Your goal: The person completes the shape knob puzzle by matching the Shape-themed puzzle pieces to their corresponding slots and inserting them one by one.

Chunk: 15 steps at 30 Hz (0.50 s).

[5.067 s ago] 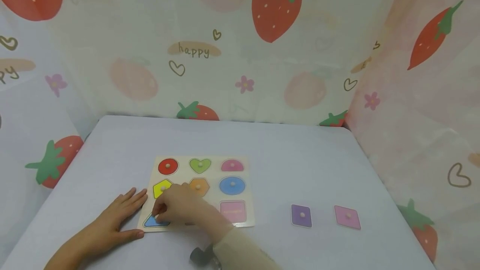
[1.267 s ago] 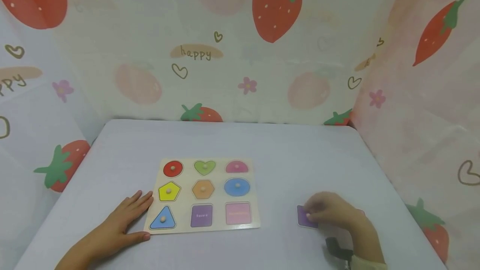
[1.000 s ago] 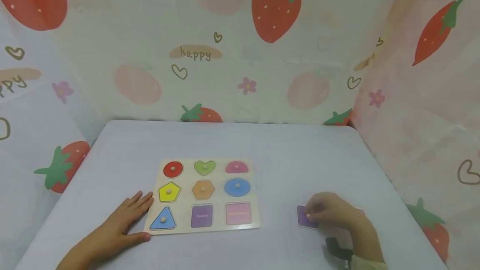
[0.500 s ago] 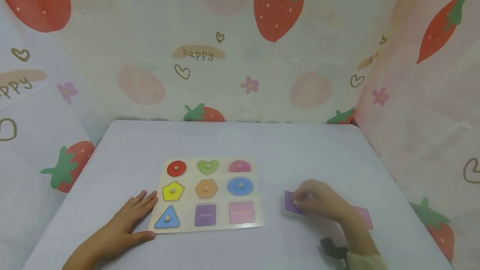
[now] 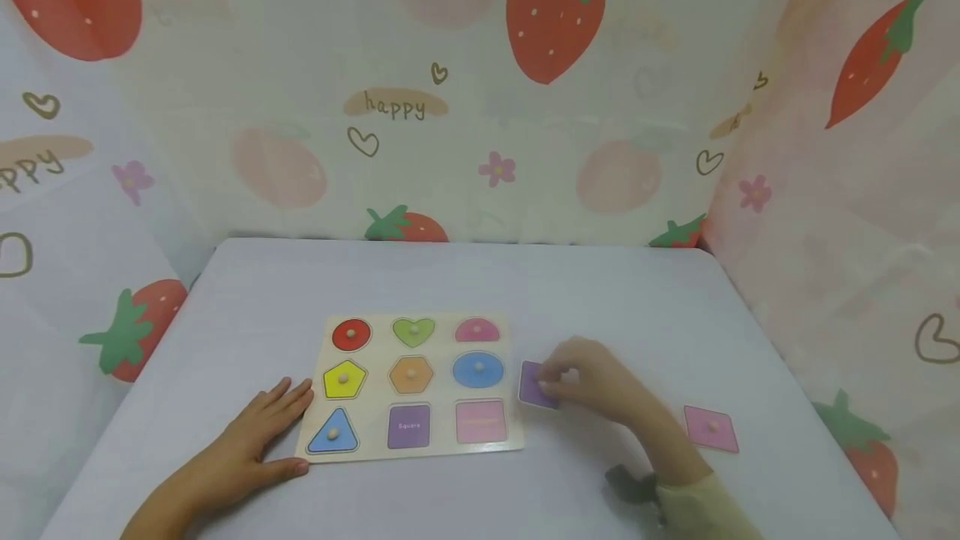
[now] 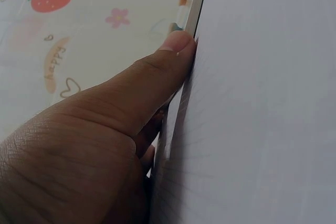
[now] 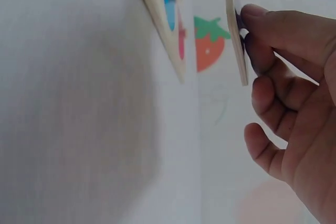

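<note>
My right hand (image 5: 600, 377) pinches a purple square puzzle piece (image 5: 531, 383) by its knob, just off the right edge of the puzzle board (image 5: 375, 446). In the right wrist view the piece (image 7: 238, 35) is seen edge-on, held above the table between thumb and finger. My left hand (image 5: 240, 444) lies with straight fingers against the board's left edge, and its thumb (image 6: 157, 69) touches that edge in the left wrist view. Knobbed shapes fill most of the board. Its purple "Square" recess (image 5: 409, 426) and pink recess (image 5: 482, 421) show bare.
A pink knobbed piece (image 5: 711, 428) lies on the white table (image 5: 600, 290) to the right of my right forearm. A dark device (image 5: 630, 486) hangs at my right wrist. Strawberry-print curtains (image 5: 645, 48) stand behind and on both sides.
The right hand has left the blue triangle on the board, gripped the purple square piece at the right, lifted it and carried it left toward the board. The left hand keeps its place.
</note>
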Motion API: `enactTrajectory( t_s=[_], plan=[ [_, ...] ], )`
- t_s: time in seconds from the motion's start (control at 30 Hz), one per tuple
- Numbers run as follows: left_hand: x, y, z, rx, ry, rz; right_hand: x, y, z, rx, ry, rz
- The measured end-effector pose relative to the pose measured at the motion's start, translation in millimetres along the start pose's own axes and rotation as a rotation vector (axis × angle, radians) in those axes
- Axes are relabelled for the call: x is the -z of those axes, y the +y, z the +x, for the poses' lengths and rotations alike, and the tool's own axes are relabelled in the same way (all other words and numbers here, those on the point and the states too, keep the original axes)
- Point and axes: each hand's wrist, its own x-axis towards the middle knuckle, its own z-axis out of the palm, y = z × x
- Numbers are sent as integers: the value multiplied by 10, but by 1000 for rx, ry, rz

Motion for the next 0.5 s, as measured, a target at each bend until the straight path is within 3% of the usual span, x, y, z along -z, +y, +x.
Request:
enactTrajectory(
  t_s=[0.13,0.37,0.5],
  plan=[
    [4,10,-5,16,-11,-13,-87,-130,131,-44,-11,-7],
    [-1,-6,-4,-1,-2,9,-265,-355,354,58,-32,-1],
    [11,-1,-2,-6,-4,1,-360,-517,452,24,-67,5]
  ],
)
